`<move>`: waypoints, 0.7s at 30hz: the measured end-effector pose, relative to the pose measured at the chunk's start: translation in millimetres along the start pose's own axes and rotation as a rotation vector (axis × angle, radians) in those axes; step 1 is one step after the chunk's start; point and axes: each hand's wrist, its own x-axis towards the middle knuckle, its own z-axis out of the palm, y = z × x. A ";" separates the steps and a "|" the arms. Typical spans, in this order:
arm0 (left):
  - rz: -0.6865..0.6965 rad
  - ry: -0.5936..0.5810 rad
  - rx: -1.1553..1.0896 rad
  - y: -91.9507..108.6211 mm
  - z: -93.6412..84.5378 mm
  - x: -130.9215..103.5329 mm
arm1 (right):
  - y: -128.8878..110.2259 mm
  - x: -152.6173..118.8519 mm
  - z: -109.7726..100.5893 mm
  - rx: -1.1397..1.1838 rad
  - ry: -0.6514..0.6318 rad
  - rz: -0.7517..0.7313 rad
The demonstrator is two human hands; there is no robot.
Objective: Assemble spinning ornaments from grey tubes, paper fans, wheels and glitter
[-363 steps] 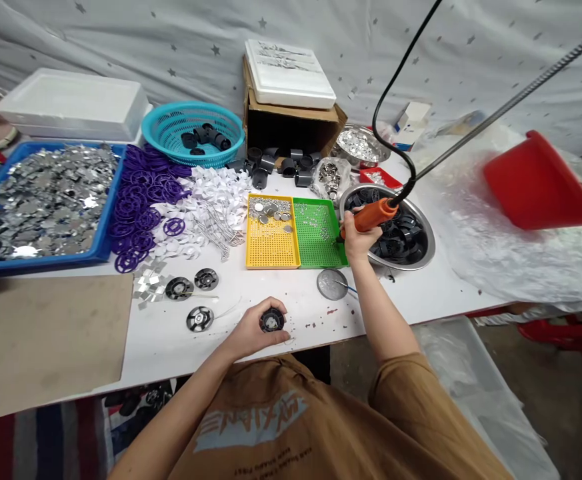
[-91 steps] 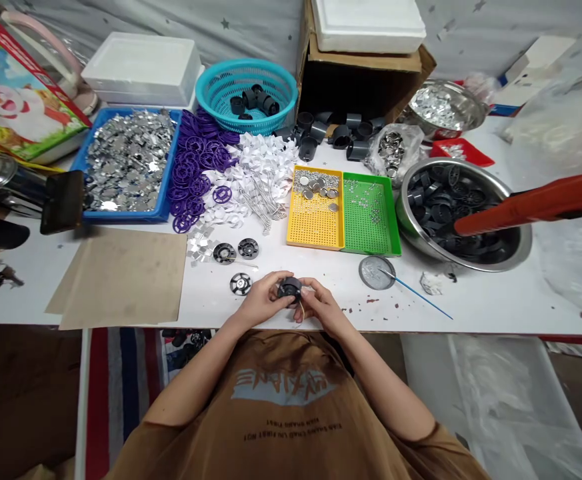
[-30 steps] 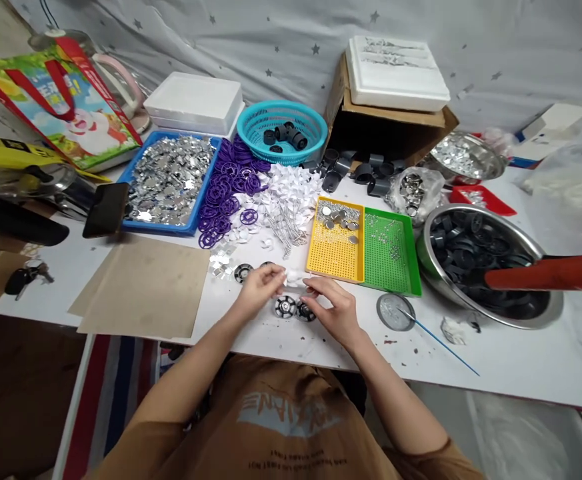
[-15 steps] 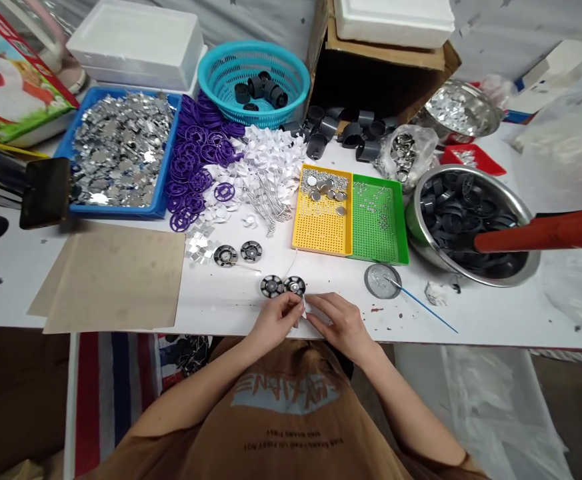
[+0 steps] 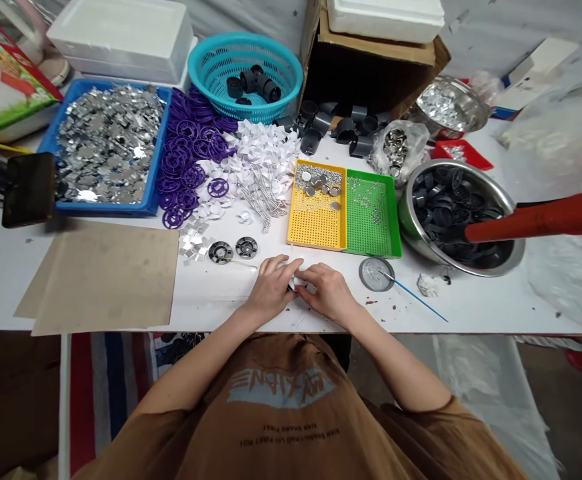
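My left hand [image 5: 271, 288] and my right hand [image 5: 327, 291] meet over the table close to its front edge, fingers bent inward. Between their fingertips a small white curled piece [image 5: 297, 281] shows, with the dark rim of a black disc beneath it. My left fingers close around the disc's side, and my right thumb and fingers pinch at the white piece. Most of the disc is covered. Left of my hands lie two more black slotted discs, one [image 5: 221, 253] with a thin stick beside it and another [image 5: 246, 247] farther back. Small square mirror pieces [image 5: 194, 241] lie beside them.
Beyond my hands stand a yellow tray [image 5: 317, 230] and a green tray [image 5: 373, 240] with small metal parts. To the right are a grey dish [image 5: 377, 275] with a blue stick and a steel bowl [image 5: 491, 268] of black parts. Cardboard sheets [image 5: 105, 280] lie left.
Both hands have moved slightly forward over the two black discs near them, which are now mostly covered. The white piece has gone from above the table edge to over a disc.
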 end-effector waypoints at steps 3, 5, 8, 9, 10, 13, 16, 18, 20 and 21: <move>-0.010 0.011 -0.017 0.6 2.8 0.1 | -5.6 6.5 -6.1 -0.103 -0.103 0.004; -0.005 0.014 -0.016 -0.4 3.0 0.4 | -7.7 8.9 -9.2 -0.140 -0.151 0.004; -0.007 -0.002 -0.007 -2.6 2.9 1.9 | -7.4 11.2 -10.5 -0.138 -0.181 -0.005; -0.010 -0.009 -0.005 -3.2 2.9 2.6 | -6.5 12.1 -10.2 -0.130 -0.188 -0.011; -0.012 -0.014 -0.003 -3.8 3.0 3.3 | -5.4 13.2 -9.6 -0.122 -0.197 -0.019; -0.007 -0.013 -0.011 -4.3 4.2 4.9 | -1.2 18.1 -7.6 -0.109 -0.241 -0.046; -0.007 -0.011 -0.013 -1.5 6.8 5.1 | 1.5 22.3 -5.6 -0.093 -0.264 -0.032; -0.019 -0.021 -0.005 1.1 6.0 5.7 | 1.2 22.2 -3.9 -0.063 -0.247 0.001; -0.008 -0.055 -0.016 0.9 -1.6 8.5 | -0.7 19.4 -1.6 -0.053 -0.209 0.045; 0.008 -0.066 -0.028 -1.4 -9.1 11.2 | -1.8 17.5 -0.4 -0.057 -0.189 0.065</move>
